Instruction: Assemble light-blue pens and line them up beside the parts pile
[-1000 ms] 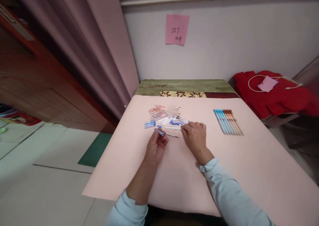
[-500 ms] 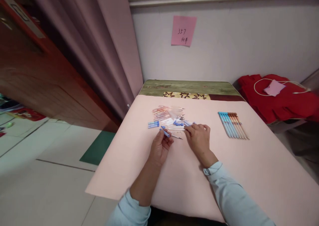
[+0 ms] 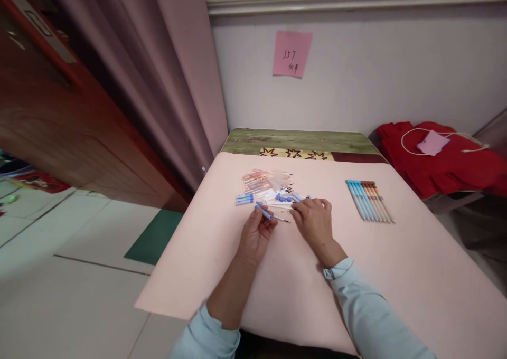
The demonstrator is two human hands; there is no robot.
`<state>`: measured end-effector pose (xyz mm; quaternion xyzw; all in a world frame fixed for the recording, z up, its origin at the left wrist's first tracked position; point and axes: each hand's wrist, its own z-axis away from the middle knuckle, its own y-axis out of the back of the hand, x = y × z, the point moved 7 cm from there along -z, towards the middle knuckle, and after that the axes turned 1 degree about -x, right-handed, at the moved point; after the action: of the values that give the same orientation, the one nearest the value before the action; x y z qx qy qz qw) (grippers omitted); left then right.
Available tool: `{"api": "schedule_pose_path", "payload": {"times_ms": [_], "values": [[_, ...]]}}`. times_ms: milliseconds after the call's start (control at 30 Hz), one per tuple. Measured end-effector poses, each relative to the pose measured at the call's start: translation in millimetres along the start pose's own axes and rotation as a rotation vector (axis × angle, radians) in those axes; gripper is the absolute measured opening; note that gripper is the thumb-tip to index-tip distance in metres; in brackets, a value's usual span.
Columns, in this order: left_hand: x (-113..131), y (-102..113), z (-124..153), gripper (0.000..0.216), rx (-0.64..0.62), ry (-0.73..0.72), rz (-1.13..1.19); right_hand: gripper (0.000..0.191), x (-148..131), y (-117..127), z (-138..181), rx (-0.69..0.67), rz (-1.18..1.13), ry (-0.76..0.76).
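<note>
My left hand (image 3: 257, 235) pinches a blue pen part (image 3: 264, 211) between thumb and fingers. A white refill (image 3: 280, 219) with a dark tip points right from beside that part; whether it sits inside is unclear. My right hand (image 3: 316, 219) is at the right edge of a pile, fingertips pressed together near white refills (image 3: 279, 205); what they grip is hidden. In the pile lie small blue pen pieces (image 3: 283, 197) and clear, pinkish pen barrels (image 3: 259, 180). Blue pen grips (image 3: 244, 199) lie side by side left of the pile.
A row of blue and brown pens (image 3: 368, 200) lies on the right of the pink-covered table (image 3: 301, 290). Behind is a wall with a pink note (image 3: 292, 54). Red cloth (image 3: 443, 163) with a white cord sits to the right; a wooden door (image 3: 79, 126) stands left.
The view has tilted slightly, so everything sits a little lower. Both hands stay nearly in place, the left with the blue pen part, the right fingertips by the white refills.
</note>
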<state>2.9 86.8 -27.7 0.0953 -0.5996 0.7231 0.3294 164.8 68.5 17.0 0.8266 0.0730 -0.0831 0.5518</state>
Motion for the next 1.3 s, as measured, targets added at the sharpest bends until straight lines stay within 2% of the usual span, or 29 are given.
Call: {"api": "schedule_pose_path", "payload": {"times_ms": [100,333,533,933,1067,1300], "values": [[-0.4,-0.6,0.2,0.021,0.005,0.008,-0.001,0.026,-0.4,-0.4,0.2,0.011,0.005,-0.006],[-1.0,-0.8,-0.1,0.022,-0.007,0.005,0.004,0.017,-1.8,-1.2,-2.2,-0.001,-0.017,-0.007],[-0.1,-0.5,0.8,0.023,-0.018,0.027,-0.002,0.018,-5.1,-0.3,-2.7,-0.028,-0.001,0.005],[2.4,5.8,0.3,0.013,0.107,0.051,-0.029,0.02,-4.1,-2.9,-1.8,-0.015,-0.006,0.014],[1.8,4.5,0.1,0.01,0.065,0.044,-0.029,0.015,-4.3,-3.4,-2.0,-0.03,-0.01,0.002],[2.1,2.9,0.9,0.011,0.035,0.038,-0.029,0.017,-6.1,-4.6,-2.2,-0.037,-0.013,0.031]]}}
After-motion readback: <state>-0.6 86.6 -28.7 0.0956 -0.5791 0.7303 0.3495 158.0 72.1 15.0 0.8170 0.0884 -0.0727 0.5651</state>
